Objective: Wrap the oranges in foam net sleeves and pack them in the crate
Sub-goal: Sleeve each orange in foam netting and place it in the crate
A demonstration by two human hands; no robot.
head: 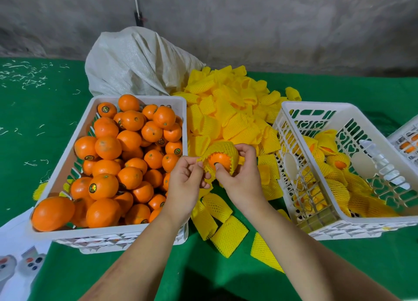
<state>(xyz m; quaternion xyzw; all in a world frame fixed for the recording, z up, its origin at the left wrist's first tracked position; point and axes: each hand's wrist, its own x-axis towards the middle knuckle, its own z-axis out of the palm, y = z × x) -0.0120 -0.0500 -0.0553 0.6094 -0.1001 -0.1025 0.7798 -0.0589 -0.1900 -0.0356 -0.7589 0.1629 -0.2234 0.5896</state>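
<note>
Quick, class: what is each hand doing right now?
Left hand: pinches the foam net sleeve.
Right hand: grips the sleeved orange.

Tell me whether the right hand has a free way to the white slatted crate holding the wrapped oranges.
Probably yes: the right hand grips the half-sleeved orange, and the white slatted crate sits open-topped just to its right with nothing between them.

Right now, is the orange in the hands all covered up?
Not fully. The orange shows bare peel through the foam net sleeve's open end.
</note>
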